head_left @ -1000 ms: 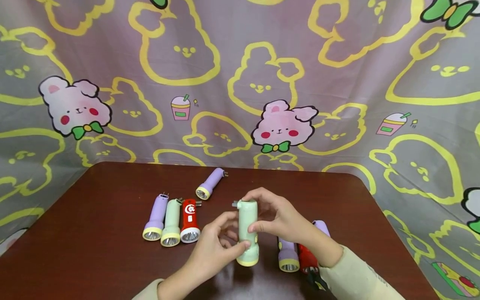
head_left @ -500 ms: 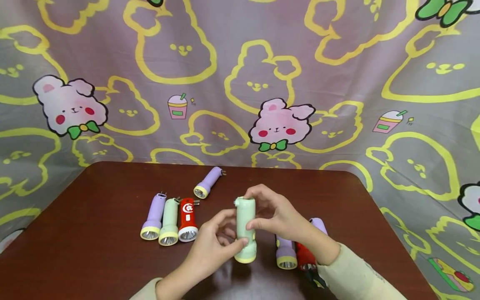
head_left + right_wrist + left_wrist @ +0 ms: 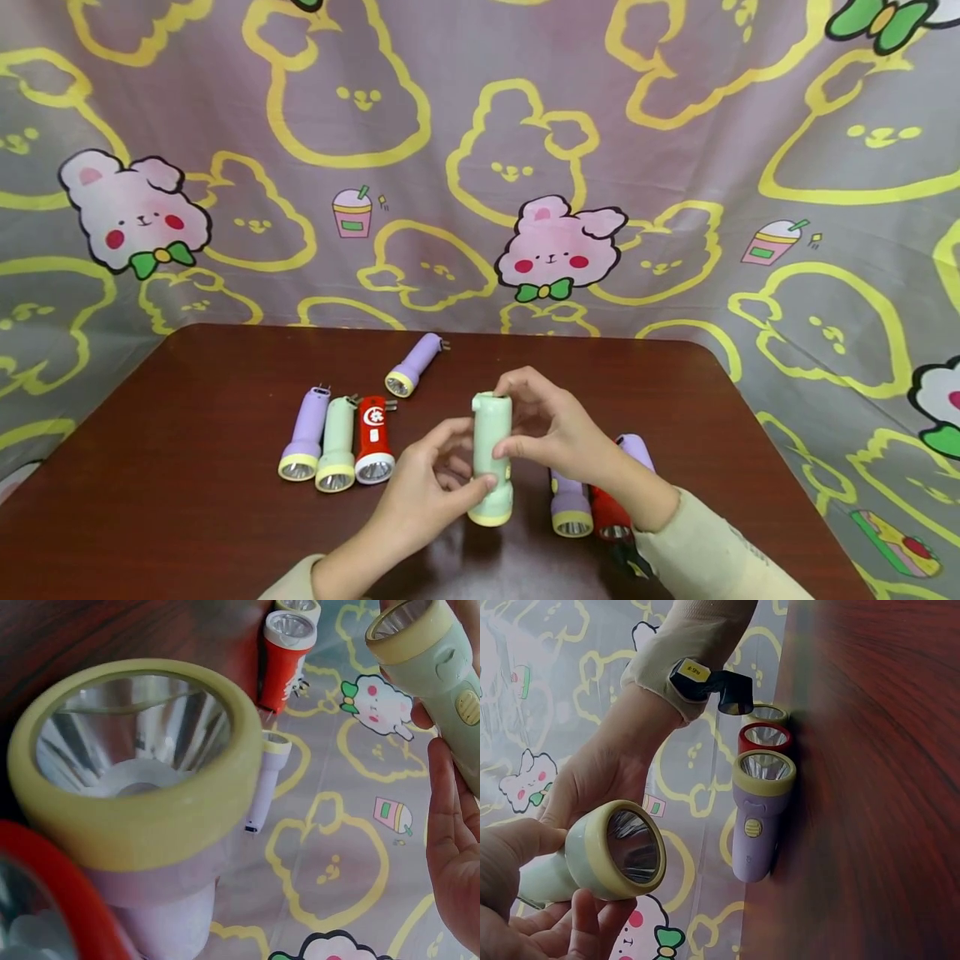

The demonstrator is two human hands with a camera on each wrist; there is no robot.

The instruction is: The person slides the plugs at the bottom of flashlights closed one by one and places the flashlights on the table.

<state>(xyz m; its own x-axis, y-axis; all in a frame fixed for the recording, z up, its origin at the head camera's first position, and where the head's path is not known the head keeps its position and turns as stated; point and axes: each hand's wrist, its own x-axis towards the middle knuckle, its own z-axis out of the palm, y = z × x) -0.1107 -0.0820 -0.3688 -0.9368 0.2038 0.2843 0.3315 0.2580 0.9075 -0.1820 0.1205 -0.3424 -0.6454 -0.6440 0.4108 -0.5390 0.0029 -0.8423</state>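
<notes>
A pale green flashlight [image 3: 491, 437] with a yellow rim is held lens-down above the table's front middle. My left hand [image 3: 420, 487] grips it near the head, thumb across the front. My right hand [image 3: 558, 433] holds the upper body, thumb on the side and a bent index finger at the tail end. Only a small nub shows at the tail's left side; no prongs stick out there. In the left wrist view the lens of the green flashlight [image 3: 634, 844] faces the camera. The right wrist view shows a ribbed yellow switch [image 3: 468, 706] on its body.
On the brown table [image 3: 187, 467], left of the hands, a purple flashlight [image 3: 305, 433], a green flashlight [image 3: 337, 442] and a red flashlight [image 3: 373, 442] lie side by side. Another purple flashlight [image 3: 416, 364] lies farther back. By the right forearm lie a purple flashlight [image 3: 572, 504] and a red flashlight [image 3: 611, 508].
The metal prongs that stuck out at the green flashlight's tail a second ago have folded in out of sight. Both hands keep their hold; the head view has shifted slightly.
</notes>
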